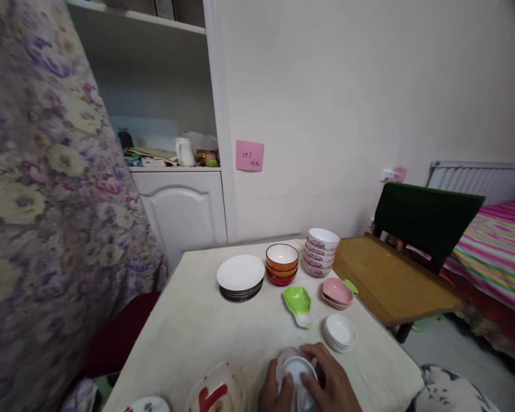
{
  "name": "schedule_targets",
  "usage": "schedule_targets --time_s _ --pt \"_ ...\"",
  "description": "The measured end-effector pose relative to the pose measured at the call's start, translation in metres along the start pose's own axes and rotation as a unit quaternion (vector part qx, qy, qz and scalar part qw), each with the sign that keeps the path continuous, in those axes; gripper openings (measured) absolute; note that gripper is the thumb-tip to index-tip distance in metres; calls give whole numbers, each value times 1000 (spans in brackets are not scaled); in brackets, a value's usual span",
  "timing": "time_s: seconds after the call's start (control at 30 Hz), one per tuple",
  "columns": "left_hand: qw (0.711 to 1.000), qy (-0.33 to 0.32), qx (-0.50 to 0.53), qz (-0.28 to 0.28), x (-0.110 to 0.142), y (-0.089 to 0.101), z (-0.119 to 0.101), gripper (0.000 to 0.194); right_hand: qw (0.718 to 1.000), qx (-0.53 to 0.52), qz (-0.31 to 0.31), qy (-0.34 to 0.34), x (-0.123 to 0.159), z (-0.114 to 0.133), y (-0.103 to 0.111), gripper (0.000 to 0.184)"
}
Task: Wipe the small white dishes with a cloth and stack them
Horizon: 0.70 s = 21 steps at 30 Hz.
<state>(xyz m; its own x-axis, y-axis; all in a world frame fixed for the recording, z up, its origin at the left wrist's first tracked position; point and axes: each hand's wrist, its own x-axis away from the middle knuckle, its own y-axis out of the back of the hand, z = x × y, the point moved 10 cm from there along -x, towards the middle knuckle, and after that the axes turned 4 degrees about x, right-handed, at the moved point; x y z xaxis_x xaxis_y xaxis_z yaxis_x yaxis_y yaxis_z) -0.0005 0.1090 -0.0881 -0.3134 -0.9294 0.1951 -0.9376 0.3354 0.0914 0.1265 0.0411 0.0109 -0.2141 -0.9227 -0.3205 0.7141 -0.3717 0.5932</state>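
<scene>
At the near edge of the table, both my hands are closed around a small round white dish. My left hand grips its left side, with the fingers bent over the rim. From the right, my right hand holds it, fingers reaching onto its top. Thin whitish material shows around the dish; I cannot tell if it is a cloth or plastic. Just beyond my right hand stands a stack of small white dishes. A cream dish with a red pattern lies left of my hands.
Farther back are stacked plates, orange-red bowls, white patterned bowls, pink dishes and a green leaf-shaped dish. A floral plate is cut off at the near left. A chair stands right of the table.
</scene>
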Motion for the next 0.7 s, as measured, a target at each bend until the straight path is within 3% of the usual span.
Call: schedule_targets --time_s 0.07,0.13,0.23,0.33,0.53,0.7 --pt "1000 15 23 3 2 -4 2 83 999 -9 -26 -32 6 -12 -3 26" --pt "1000 2 13 23 6 -10 -2 76 999 -27 -25 -20 9 -11 -3 27" --pt "999 -10 -48 13 12 -8 -10 60 999 -21 23 37 4 4 1 24" --pt "998 -12 -65 7 13 -4 -13 58 995 1 69 67 -1 13 1 20" --pt "998 4 54 -12 9 1 -8 69 999 -19 -42 -13 7 -4 3 23" --pt "998 -21 14 49 8 -11 -16 70 999 -15 -27 11 4 1 7 23"
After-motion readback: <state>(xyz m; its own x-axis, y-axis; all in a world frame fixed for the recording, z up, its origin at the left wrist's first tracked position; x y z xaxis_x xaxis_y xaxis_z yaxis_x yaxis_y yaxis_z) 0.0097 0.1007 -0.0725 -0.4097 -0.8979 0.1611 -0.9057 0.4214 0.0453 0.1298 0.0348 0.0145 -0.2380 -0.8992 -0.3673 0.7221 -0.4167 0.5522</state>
